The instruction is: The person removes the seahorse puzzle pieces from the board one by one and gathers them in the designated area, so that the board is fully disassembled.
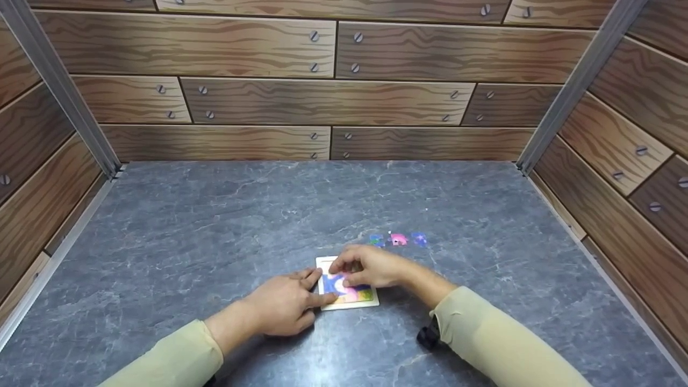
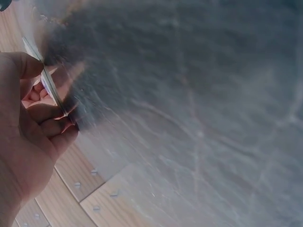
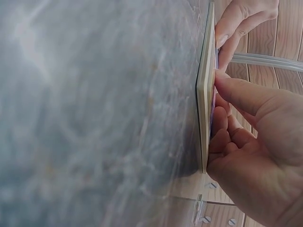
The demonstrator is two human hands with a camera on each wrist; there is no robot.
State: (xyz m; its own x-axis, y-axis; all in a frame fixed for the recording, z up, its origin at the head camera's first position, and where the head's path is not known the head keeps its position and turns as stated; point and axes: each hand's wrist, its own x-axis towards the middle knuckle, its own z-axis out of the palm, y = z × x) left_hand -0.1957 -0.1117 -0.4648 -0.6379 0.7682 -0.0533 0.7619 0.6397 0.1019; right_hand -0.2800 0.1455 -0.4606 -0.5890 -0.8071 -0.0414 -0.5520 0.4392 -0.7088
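Puzzle board lies flat in the near half of the grey, marbled desk, roughly midway between its left and right edges. Its white border frames a bright picture of blue, pink and white, with yellow and green along the near side; hands cover part of it. A thin reddish mark at the border's far left corner is too small to make out. Seen from the right wrist, the board's edge is pale and layered.

The left hand stretches its index finger onto the picture near the board's near left corner, while other fingers touch the left edge. The right hand bends over the board's far right part, thumb and index finger apart at the picture; whether they grip a piece cannot be told.

Beyond the board's far right corner, towards the desk's far edge, three loose pieces lie in a row: a blue-green piece, a pink piece and a blue-violet piece. Wood-plank walls rise behind the desk's far edge and along both sides.
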